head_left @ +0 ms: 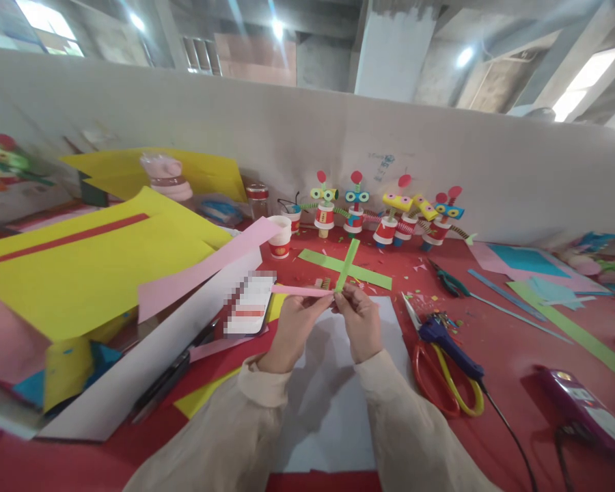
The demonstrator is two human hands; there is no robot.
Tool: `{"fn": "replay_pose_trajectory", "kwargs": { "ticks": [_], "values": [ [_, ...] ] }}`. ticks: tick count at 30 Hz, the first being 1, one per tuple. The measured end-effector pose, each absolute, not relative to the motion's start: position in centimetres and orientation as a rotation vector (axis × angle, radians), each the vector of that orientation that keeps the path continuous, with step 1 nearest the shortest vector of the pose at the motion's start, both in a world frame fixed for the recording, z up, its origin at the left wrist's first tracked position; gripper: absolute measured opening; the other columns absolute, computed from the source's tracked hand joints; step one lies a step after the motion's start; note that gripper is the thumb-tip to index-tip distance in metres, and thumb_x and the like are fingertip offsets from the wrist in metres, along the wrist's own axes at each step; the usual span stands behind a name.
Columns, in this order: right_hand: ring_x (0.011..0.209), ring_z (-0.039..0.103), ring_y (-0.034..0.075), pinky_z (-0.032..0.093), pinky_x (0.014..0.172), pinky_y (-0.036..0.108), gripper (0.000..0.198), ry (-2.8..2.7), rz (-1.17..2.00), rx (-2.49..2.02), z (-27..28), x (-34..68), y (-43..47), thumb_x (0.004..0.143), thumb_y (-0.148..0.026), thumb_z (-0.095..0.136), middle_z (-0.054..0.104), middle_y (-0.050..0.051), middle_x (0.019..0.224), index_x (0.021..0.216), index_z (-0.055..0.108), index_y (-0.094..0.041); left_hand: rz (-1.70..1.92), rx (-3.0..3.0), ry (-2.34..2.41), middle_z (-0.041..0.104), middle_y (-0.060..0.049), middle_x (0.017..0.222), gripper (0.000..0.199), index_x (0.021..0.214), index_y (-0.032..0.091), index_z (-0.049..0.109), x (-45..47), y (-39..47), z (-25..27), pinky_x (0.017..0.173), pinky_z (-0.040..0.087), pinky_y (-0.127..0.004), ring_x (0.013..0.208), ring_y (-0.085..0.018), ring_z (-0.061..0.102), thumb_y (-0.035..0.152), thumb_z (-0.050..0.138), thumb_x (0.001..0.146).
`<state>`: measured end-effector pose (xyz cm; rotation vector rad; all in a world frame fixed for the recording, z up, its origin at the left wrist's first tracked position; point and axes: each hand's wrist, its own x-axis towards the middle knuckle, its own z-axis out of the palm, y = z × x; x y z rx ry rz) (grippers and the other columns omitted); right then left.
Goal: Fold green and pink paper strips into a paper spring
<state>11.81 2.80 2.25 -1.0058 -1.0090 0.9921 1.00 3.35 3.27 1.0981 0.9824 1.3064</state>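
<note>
Pinched in my left hand (296,326) is a narrow pink paper strip (296,291), which points out to the left. My right hand (361,320) pinches the lower end of a light green paper strip (348,263) that slants upward. The two strips meet at my fingertips, roughly at a right angle; my fingers hide the exact joint. Both hands are over a white sheet (333,410). Beyond them another green strip (376,277) lies on the red table. A phone (256,304) sits just left of my left hand.
To the right are scissors (434,389), a blue hot glue gun (454,348), green-handled pliers (448,281) and a purple device (587,406). Several paper-cup figures (355,219) stand along the partition. Yellow sheets (92,273), pens (169,379) and a paper cup (279,239) are at left.
</note>
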Motion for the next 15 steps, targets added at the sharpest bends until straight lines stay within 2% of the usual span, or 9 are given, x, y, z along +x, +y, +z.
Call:
{"fn": "replay_pose_trajectory", "kwargs": {
  "ticks": [6, 12, 15],
  "values": [
    [0.057, 0.054, 0.012, 0.046, 0.058, 0.026, 0.011, -0.983, 0.936, -1.054, 2.36, 11.94, 2.81, 0.068, -0.028, 0.064, 0.062, -0.001, 0.061, 0.072, 0.065, -0.018, 1.253, 1.19, 1.052, 0.067, -0.004, 0.073, 0.018, 0.072, 0.016, 0.068, 0.93, 3.29, 3.51, 0.069, 0.044, -0.031, 0.075, -0.02, 0.059, 0.033, 0.067, 0.066],
    [0.053, 0.056, 0.013, 0.046, 0.055, 0.027, 0.012, -0.961, 0.88, -1.115, 2.51, 11.99, 2.63, 0.065, -0.028, 0.065, 0.061, -0.001, 0.057, 0.068, 0.063, -0.017, 1.358, 1.182, 1.202, 0.066, -0.004, 0.075, 0.02, 0.067, 0.017, 0.066, 0.83, 3.3, 3.83, 0.067, 0.043, -0.029, 0.074, -0.019, 0.059, 0.029, 0.076, 0.054],
    [0.054, 0.056, 0.012, 0.046, 0.055, 0.027, 0.013, -0.981, 0.91, -1.086, 2.45, 11.96, 2.63, 0.065, -0.03, 0.065, 0.06, -0.001, 0.057, 0.069, 0.062, -0.018, 1.313, 1.206, 1.1, 0.067, -0.004, 0.079, 0.017, 0.074, 0.018, 0.068, 0.93, 3.11, 3.91, 0.069, 0.045, -0.03, 0.075, -0.019, 0.06, 0.03, 0.07, 0.062]
  ]
}}
